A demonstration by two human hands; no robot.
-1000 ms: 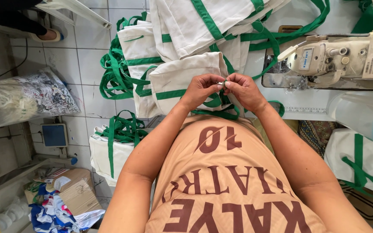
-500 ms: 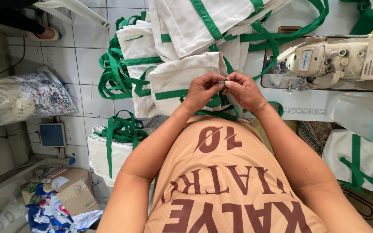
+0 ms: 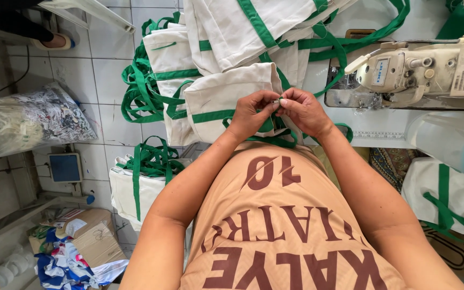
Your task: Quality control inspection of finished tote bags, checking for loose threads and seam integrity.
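Note:
My left hand (image 3: 252,114) and my right hand (image 3: 303,110) meet fingertip to fingertip over the edge of a white cloth bag with green trim (image 3: 222,96). Both pinch something small between thumbs and fingers at about the same spot; it is too small to tell what it is. A green strap (image 3: 275,140) hangs just under my hands. The bag lies on a pile of like bags (image 3: 232,32) spilling off the sewing table.
A cream sewing machine (image 3: 420,67) stands to the right on a white table (image 3: 382,140). More white and green bags (image 3: 140,177) lie on the tiled floor. A clear sack of scraps (image 3: 28,121), a cardboard box (image 3: 89,236) and another person's foot (image 3: 52,40) are at left.
My hands stay together at the bag's edge, with only slight finger movement. The view has shifted a little.

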